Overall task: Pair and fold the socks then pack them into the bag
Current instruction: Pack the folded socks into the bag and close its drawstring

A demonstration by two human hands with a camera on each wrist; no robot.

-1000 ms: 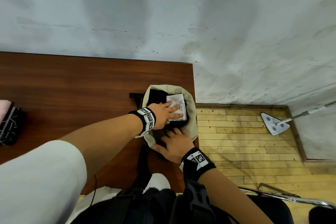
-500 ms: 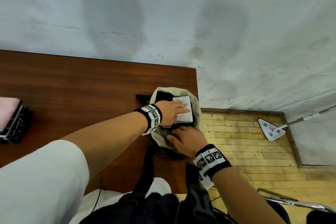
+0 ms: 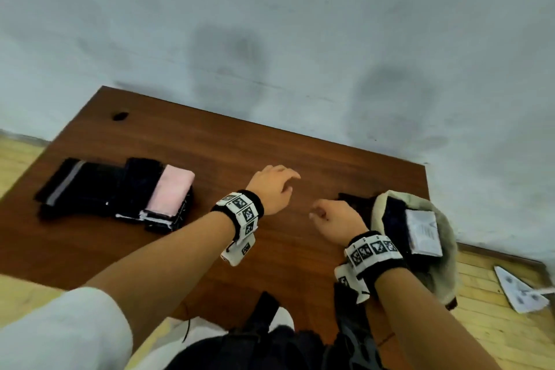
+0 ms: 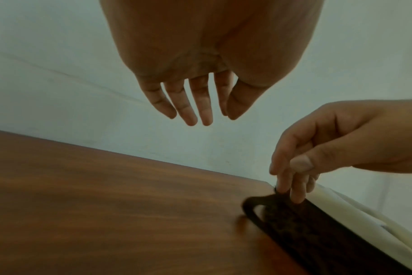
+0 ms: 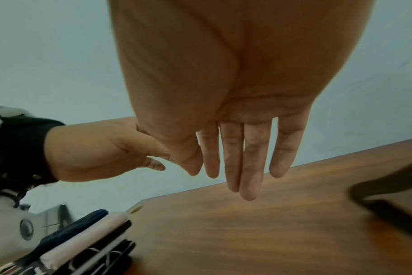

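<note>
A beige bag (image 3: 447, 237) with a dark lining lies open at the table's right edge, and a folded white sock pair (image 3: 423, 231) rests inside it. At the left of the table stands a stack of folded socks (image 3: 168, 198), pink on top with dark ones beside it (image 3: 81, 186); the stack (image 5: 82, 240) also shows in the right wrist view. My left hand (image 3: 276, 183) hovers over the table's middle with straight fingers (image 4: 193, 111), holding nothing. My right hand (image 3: 324, 213) is just left of the bag, fingers (image 5: 245, 167) relaxed and empty, near the bag's black strap (image 4: 294, 214).
The brown wooden table (image 3: 210, 144) stands against a grey wall. Its right edge drops to a wooden floor, where a white triangular mop head (image 3: 519, 294) lies. A small dark hole (image 3: 120, 116) marks the far left corner.
Both hands have come out of the bag and moved left over the table. The white sock pair stays in the bag. The head view has swung left, showing the sock stack.
</note>
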